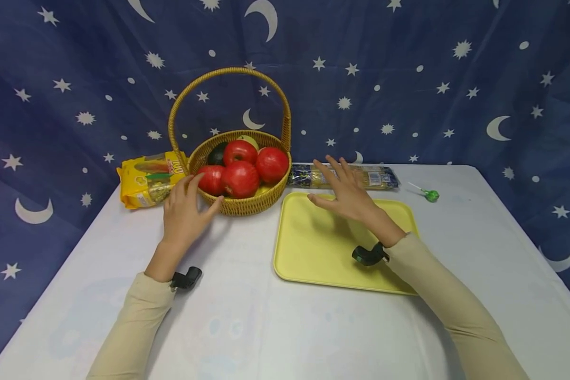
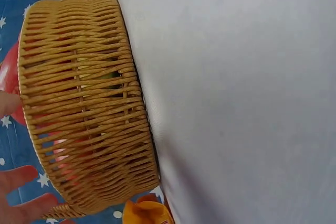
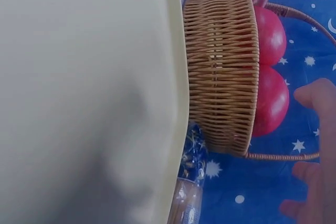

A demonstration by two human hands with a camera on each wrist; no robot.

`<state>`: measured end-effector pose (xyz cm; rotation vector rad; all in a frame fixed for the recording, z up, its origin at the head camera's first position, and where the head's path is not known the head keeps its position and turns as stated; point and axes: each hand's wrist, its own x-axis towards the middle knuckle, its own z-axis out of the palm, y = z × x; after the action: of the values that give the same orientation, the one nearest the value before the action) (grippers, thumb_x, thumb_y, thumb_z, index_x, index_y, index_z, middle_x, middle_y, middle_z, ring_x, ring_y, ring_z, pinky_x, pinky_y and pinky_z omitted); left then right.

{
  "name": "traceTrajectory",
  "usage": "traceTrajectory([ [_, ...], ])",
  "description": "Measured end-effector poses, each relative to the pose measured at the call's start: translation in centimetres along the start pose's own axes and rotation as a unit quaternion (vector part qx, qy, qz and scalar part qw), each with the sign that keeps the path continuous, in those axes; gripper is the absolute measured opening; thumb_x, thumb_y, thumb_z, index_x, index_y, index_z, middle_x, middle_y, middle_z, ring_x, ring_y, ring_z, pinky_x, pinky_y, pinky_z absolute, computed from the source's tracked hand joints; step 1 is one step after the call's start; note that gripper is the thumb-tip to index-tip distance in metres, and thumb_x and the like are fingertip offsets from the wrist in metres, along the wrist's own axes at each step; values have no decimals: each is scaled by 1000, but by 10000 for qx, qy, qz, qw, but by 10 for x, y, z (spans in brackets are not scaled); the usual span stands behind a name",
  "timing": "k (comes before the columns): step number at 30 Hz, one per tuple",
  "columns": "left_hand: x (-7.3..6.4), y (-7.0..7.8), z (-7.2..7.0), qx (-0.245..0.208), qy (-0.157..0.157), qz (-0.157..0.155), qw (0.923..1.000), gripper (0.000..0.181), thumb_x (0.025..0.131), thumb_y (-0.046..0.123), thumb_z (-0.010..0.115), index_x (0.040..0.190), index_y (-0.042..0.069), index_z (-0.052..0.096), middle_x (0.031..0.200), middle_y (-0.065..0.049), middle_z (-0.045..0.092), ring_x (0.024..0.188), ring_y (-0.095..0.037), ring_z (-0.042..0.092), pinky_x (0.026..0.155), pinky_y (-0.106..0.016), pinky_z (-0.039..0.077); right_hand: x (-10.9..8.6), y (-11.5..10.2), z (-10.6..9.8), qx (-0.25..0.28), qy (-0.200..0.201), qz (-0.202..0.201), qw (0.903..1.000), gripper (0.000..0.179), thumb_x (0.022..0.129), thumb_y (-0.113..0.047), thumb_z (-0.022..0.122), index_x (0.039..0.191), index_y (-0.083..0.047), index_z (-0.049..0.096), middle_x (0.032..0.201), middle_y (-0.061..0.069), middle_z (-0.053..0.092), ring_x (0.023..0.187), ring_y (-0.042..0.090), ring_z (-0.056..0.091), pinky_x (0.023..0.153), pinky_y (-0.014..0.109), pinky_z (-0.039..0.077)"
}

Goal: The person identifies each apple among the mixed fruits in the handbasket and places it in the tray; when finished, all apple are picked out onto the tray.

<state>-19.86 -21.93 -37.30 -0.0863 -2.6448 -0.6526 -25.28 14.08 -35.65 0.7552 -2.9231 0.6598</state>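
Observation:
A wicker basket (image 1: 247,207) with a tall handle stands at the back, left of centre. Several red apples (image 1: 240,179), a dark green fruit (image 1: 216,154) and a yellowish-green one lie in it. My left hand (image 1: 185,211) is at the basket's left front side, thumb and fingers spread, holding nothing. Whether its fingertips touch the rim, I cannot tell. Over the yellow tray (image 1: 304,258) hovers my right hand (image 1: 347,198), fingers apart and nothing in it. In the right wrist view, its fingers (image 3: 317,98) appear some way from the apples (image 3: 270,100).
Left of the basket lies a yellow food package (image 1: 144,182). A long clear-and-blue packet (image 1: 375,178) lies behind the tray. Farther right is a green lollipop (image 1: 431,196). A blue curtain with stars and moons hangs behind the white table (image 1: 228,327).

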Motion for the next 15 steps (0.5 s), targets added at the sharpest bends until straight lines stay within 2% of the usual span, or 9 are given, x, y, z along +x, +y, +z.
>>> traceTrajectory([
  [6, 3, -5, -1, -431, -91, -293, 9986, 74, 90, 50, 64, 143, 4, 44, 142, -25, 38, 130, -46, 36, 105, -63, 26, 5, -6, 2, 93, 39, -176, 9998, 81, 93, -59, 53, 157, -33, 12, 164, 6, 4, 150, 34, -6, 111, 71, 10],
  [11, 2, -7, -3, -482, -138, -536, 9973, 74, 88, 56, 63, 139, 4, 49, 134, -24, 42, 122, -45, 43, 99, -62, 33, 10, -11, 4, -3, 50, -356, 9994, 81, 93, -57, 55, 157, -32, 13, 164, 5, 4, 150, 33, -7, 112, 68, 10],
  [15, 0, -8, -2, -460, -410, -792, 9949, 79, 87, 63, 60, 139, 5, 49, 131, -23, 43, 116, -42, 48, 91, -61, 41, 13, -16, 5, 60, 18, -446, 9990, 82, 92, -55, 57, 158, -31, 14, 164, 5, 4, 150, 34, -7, 112, 68, 11],
])
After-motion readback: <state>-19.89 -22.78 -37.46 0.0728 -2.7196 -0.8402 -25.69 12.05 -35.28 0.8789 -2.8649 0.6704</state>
